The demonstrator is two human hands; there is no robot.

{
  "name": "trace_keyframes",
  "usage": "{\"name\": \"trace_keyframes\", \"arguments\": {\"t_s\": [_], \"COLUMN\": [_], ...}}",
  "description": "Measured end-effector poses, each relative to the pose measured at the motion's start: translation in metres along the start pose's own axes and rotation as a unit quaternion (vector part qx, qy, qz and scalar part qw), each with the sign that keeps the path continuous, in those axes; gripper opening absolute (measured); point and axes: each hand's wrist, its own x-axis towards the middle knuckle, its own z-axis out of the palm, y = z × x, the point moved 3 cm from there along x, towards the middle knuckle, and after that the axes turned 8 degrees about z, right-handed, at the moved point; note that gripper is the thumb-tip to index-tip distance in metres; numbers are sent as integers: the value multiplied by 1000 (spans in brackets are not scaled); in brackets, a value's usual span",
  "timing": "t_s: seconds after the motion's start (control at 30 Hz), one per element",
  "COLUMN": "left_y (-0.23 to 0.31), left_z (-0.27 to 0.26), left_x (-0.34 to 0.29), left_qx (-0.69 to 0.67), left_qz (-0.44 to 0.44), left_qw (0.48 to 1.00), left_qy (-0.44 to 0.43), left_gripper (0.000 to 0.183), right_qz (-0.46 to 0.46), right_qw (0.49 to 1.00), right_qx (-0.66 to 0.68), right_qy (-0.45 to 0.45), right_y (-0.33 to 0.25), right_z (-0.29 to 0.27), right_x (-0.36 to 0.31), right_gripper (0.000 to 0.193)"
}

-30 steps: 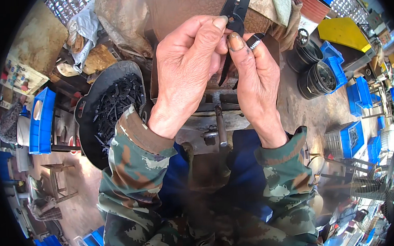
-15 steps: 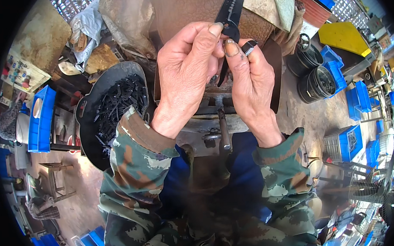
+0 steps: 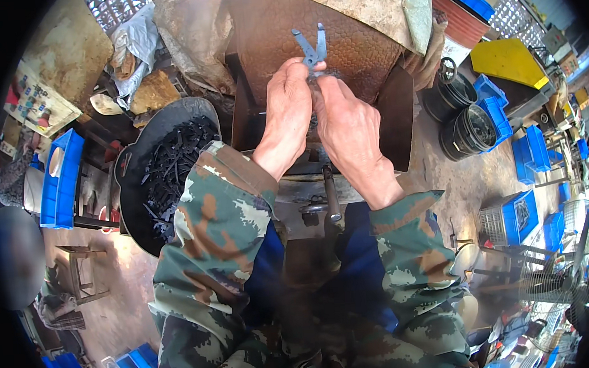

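A wire stripper (image 3: 321, 44) is up in front of me, its two jaws spread apart and pointing away. My left hand (image 3: 285, 110) is closed round its lower part, thumb close to the pivot. Pressed up beside it, my right hand (image 3: 350, 128) is closed on the tool just below the pivot. Both hands cover the handles, and any small part between the fingers is hidden. Beneath them stands an open metal box (image 3: 393, 120) with brown, crusted sheeting at its back.
Left of the box, a black pan (image 3: 131, 187) holds many dark metal strips. Black buckets (image 3: 464, 140) stand on the right beside blue crates (image 3: 500, 121). A metal rod (image 3: 331, 194) juts toward me below my hands. A pedestal fan (image 3: 550, 280) is at the lower right.
Both hands have moved farther away with the wire stripper. Its jaws were together and now stand apart. A small spring seen at my right fingers is now out of sight.
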Motion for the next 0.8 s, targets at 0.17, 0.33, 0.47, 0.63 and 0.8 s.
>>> {"name": "trace_keyframes", "arguments": {"t_s": [0.17, 0.33, 0.47, 0.63, 0.8], "left_y": [-11, -11, -8, -3, -4], "left_z": [-8, -11, 16, 33, 20], "left_x": [9, 15, -16, -27, -17], "left_qx": [27, 267, 371, 325, 265], "left_qz": [40, 237, 287, 312, 267], "left_qw": [999, 931, 879, 881, 924], "left_qy": [2, -74, -85, -143, -61], "left_gripper": [26, 20, 16, 33, 30], "right_qz": [12, 339, 370, 364, 431], "right_qw": [997, 821, 772, 732, 658], "right_qx": [71, 458, 516, 575, 617], "right_qy": [27, -35, 15, 31, -43], "right_y": [4, 29, 31, 82, 106], "right_z": [6, 7, 20, 1, -11], "right_x": [0, 15, 12, 13, -2], "right_gripper": [12, 29, 22, 28, 19]}}
